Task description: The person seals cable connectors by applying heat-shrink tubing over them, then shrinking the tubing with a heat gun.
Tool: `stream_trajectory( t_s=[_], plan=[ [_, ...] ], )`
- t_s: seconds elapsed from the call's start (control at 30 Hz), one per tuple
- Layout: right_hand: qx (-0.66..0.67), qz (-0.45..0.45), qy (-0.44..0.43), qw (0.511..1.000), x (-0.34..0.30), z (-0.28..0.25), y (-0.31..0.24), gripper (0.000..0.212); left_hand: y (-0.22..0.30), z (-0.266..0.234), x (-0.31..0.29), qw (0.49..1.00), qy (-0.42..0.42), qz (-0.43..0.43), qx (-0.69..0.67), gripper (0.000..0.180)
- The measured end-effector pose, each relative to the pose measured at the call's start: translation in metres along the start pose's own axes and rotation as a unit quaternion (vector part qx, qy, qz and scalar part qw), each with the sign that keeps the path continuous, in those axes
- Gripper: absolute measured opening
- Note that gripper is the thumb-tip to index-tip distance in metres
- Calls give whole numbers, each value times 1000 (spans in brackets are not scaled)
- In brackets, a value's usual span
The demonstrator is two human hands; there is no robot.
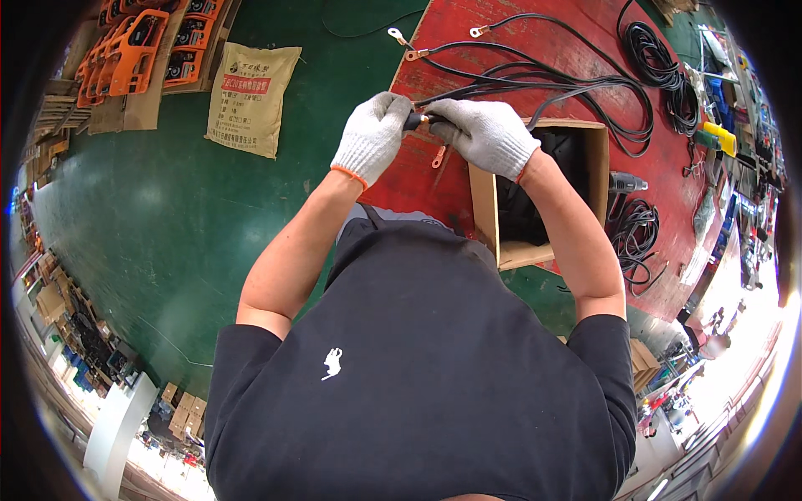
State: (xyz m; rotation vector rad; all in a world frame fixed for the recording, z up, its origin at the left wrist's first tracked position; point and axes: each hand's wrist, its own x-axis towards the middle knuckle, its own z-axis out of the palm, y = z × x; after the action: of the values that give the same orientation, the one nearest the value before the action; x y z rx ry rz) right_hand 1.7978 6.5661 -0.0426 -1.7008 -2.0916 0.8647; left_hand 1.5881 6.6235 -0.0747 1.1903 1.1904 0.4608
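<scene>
Both my hands wear white knit gloves and meet over the near edge of a red table (535,79). Closed fingers of my left hand (373,140) grip a small black cable connector (412,123). A brass-coloured end of it points toward my right hand (484,138), whose thumb and fingers pinch at that end. The right fingertips partly cover what they hold. Black cables (535,73) run from near my hands across the table. Copper terminal lugs (415,55) tip several of them, and one lug (439,157) hangs just below my right hand.
Under my right forearm stands an open cardboard box (485,210) with black items inside. Right of it lie a heat gun (626,182) and a cable coil (635,232). Another coil (656,58) lies farther back. A paper sack (251,100) and orange cases (125,58) are at left.
</scene>
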Motion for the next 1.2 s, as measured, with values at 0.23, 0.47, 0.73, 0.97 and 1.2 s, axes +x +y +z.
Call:
stream_trajectory(
  t_s=[0.23,0.47,0.73,0.97,1.2],
  plan=[
    [6,-58,104,993,14,-10,8,24,31,-28,5,992,-102,-22,-64,33],
    [69,-13,13,997,40,-15,24,25,20,-48,18,991,-106,76,17,41],
    [212,91,-143,962,58,-21,29,33,14,-58,27,989,-143,33,-28,45],
    [243,94,-152,953,65,-14,35,36,16,-61,34,989,-141,21,-28,36],
    [34,-198,-74,977,72,-3,63,31,28,-50,27,866,-55,295,399,63]
  ],
)
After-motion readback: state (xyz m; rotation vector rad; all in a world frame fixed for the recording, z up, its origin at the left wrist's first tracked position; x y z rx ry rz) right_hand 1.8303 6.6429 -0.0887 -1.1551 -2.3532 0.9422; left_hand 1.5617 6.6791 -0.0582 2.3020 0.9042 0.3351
